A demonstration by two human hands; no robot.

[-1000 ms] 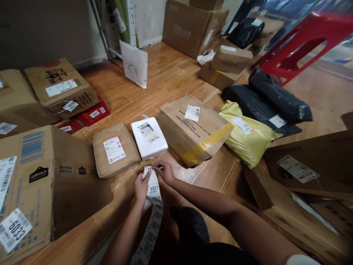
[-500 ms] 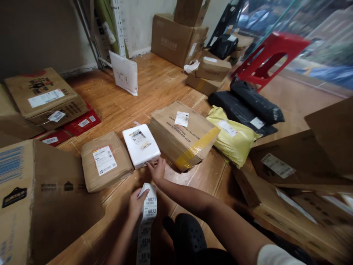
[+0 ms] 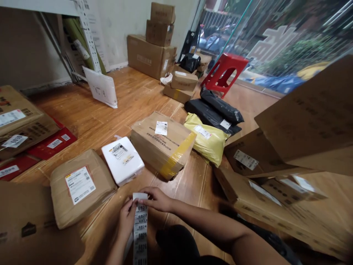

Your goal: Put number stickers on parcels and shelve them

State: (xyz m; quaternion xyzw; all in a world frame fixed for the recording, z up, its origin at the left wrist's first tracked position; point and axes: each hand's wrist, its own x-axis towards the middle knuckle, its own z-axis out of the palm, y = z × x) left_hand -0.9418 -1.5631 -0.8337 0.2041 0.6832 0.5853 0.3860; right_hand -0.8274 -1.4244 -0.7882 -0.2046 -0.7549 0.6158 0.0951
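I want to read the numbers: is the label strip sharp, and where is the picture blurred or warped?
Head view: on the label strip the top numbers read, lower ones smear; the cardboard flap at right is soft; edges bow; the glass front carries reflections.

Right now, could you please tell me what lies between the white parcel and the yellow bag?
The cardboard box with yellow tape sits between the white parcel and the yellow bag, as the head view shows.
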